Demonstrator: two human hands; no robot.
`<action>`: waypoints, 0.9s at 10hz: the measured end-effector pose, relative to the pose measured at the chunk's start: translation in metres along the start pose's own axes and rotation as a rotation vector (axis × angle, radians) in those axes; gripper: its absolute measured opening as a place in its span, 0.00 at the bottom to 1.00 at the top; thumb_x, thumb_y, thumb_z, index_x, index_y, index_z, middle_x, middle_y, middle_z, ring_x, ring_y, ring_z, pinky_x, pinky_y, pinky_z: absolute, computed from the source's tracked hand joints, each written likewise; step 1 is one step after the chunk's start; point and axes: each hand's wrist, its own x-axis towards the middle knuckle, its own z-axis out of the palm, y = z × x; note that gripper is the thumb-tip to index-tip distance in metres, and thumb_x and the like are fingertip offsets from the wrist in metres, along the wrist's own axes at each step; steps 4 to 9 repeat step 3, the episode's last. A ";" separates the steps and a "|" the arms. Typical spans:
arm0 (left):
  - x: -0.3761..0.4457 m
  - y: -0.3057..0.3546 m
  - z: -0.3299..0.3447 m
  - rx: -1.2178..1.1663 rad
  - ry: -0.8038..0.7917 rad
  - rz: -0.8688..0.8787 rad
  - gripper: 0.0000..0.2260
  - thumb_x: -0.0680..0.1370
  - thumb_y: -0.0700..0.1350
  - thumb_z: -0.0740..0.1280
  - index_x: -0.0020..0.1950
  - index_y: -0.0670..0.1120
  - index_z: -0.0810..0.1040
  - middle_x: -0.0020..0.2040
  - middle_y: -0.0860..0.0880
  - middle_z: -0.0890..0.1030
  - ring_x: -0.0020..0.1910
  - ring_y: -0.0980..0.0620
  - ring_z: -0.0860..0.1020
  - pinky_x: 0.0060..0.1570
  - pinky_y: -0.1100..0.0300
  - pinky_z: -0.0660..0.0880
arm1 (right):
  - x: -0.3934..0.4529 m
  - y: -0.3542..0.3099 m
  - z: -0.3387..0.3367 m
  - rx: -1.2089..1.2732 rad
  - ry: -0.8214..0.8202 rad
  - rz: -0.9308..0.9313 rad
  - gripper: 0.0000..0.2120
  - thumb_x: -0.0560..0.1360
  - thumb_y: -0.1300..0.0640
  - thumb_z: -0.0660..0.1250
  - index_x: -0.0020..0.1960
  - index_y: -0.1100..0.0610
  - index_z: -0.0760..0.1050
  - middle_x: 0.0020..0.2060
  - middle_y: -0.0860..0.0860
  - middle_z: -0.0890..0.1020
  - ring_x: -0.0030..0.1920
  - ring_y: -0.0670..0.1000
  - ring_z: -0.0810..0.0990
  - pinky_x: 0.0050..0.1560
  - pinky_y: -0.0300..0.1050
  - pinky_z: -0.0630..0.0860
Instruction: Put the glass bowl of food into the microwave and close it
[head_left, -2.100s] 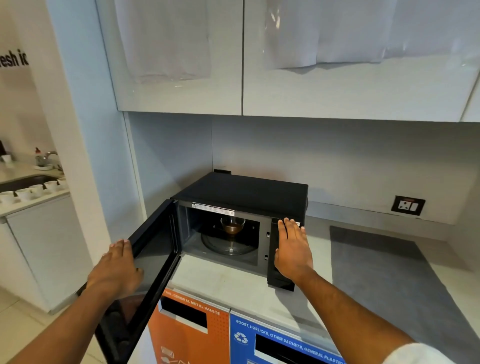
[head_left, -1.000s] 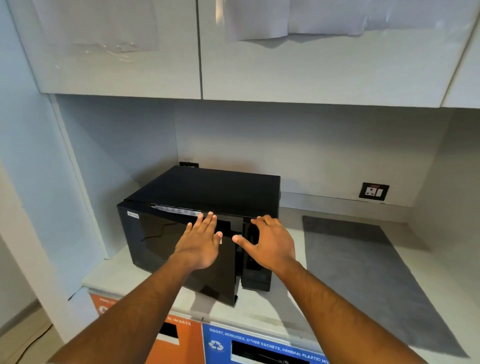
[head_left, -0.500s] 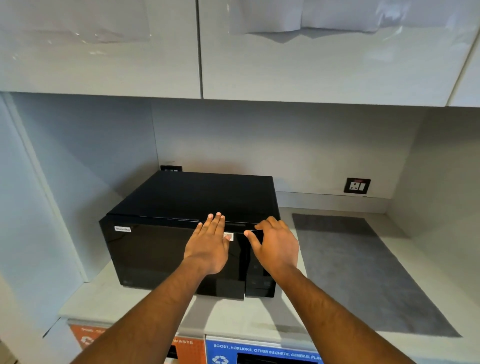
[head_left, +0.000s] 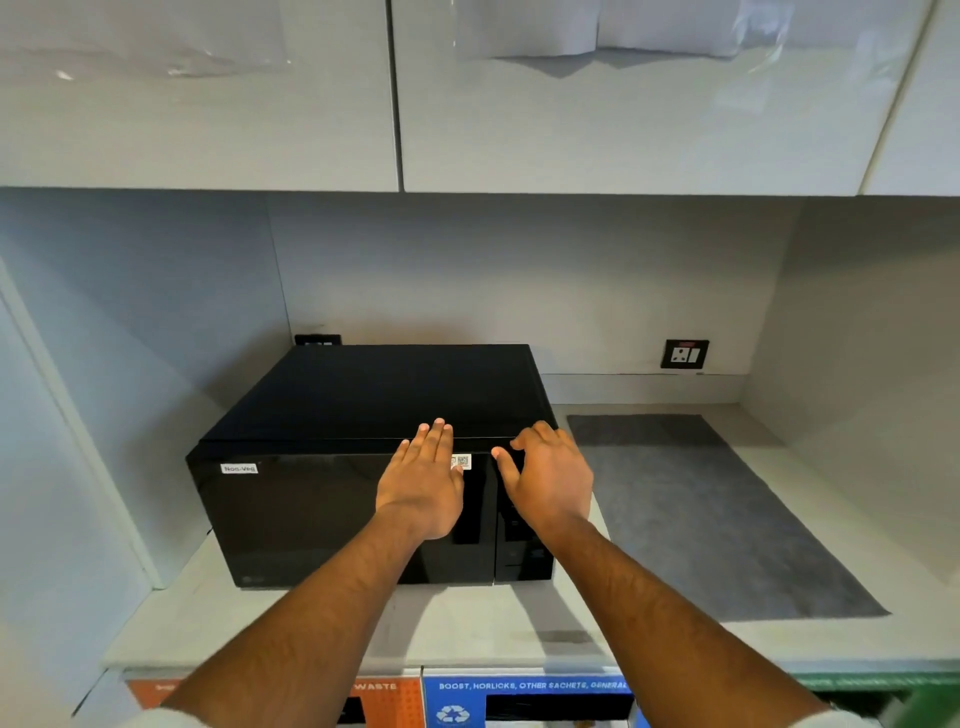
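Office pantry, black microwave (head_left: 363, 467) on pale desk (head_left: 493, 623), glossy overhead cabinets (head_left: 623, 104), wall socket (head_left: 684, 354), labelled waste-sorting bins (head_left: 524, 701) beneath

Left hand (head_left: 422, 480) flat, right hand (head_left: 551, 480) slightly curled, both arms outstretched.

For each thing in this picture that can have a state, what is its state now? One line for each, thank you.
microwave door: closed, flush with the front.
left hand: open, flat against the door, holding nothing.
right hand: open, fingers bent over the control panel side, holding nothing.
upper cabinet doors: closed.
wall socket: nothing plugged in.
grey mat: lying flat on the counter, nothing on it.
glass bowl: not visible.
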 end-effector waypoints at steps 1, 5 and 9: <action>-0.003 -0.001 -0.009 0.022 -0.075 0.013 0.29 0.84 0.54 0.47 0.82 0.46 0.42 0.84 0.49 0.42 0.83 0.49 0.42 0.81 0.51 0.44 | -0.007 0.000 -0.007 -0.065 -0.060 -0.084 0.19 0.79 0.40 0.65 0.63 0.51 0.80 0.57 0.47 0.83 0.58 0.50 0.80 0.51 0.44 0.80; -0.016 0.011 -0.023 -0.011 -0.068 0.033 0.29 0.84 0.56 0.47 0.82 0.47 0.41 0.83 0.50 0.40 0.82 0.49 0.40 0.81 0.49 0.44 | -0.006 0.008 -0.034 -0.083 -0.286 -0.191 0.30 0.79 0.38 0.64 0.76 0.51 0.69 0.72 0.50 0.76 0.72 0.54 0.74 0.68 0.53 0.76; -0.016 0.011 -0.023 -0.011 -0.068 0.033 0.29 0.84 0.56 0.47 0.82 0.47 0.41 0.83 0.50 0.40 0.82 0.49 0.40 0.81 0.49 0.44 | -0.006 0.008 -0.034 -0.083 -0.286 -0.191 0.30 0.79 0.38 0.64 0.76 0.51 0.69 0.72 0.50 0.76 0.72 0.54 0.74 0.68 0.53 0.76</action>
